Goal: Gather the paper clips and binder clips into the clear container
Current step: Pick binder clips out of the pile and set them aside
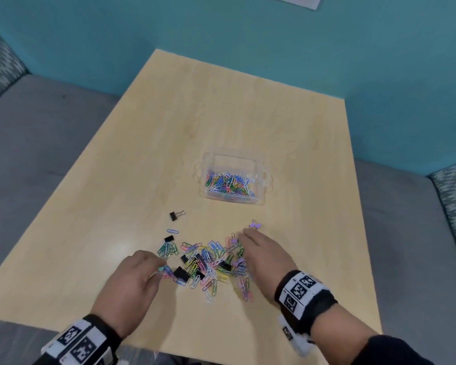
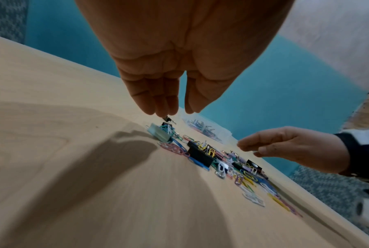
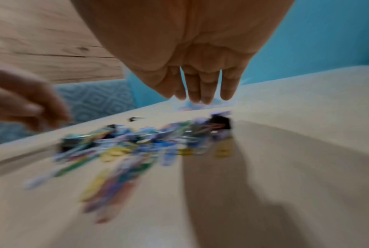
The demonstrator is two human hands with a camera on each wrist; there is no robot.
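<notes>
Blurred in the right wrist view: colourful clip pile [image 1: 208,264] on desk [image 1: 221,114]. Flanked by left hand [image 1: 132,283] and right hand [image 1: 263,254], both grips loose, holding nothing. Beyond, clear container [image 1: 258,164] partly filled.

Even, fairly bright indoor light is falling from above on the pale wooden table [image 1: 221,114]; a soft glare patch is showing near its left front. The head view is reading mostly sharp, with straight edges bowing toward the corners. The left wrist view is staying crisp on the heap of coloured paper clips and black binder clips [image 2: 211,156], while broad soft shadows are spreading beneath the left hand [image 2: 179,58]. The right wrist view is smearing heavily; the right hand [image 3: 189,50] is looming dark.
</notes>
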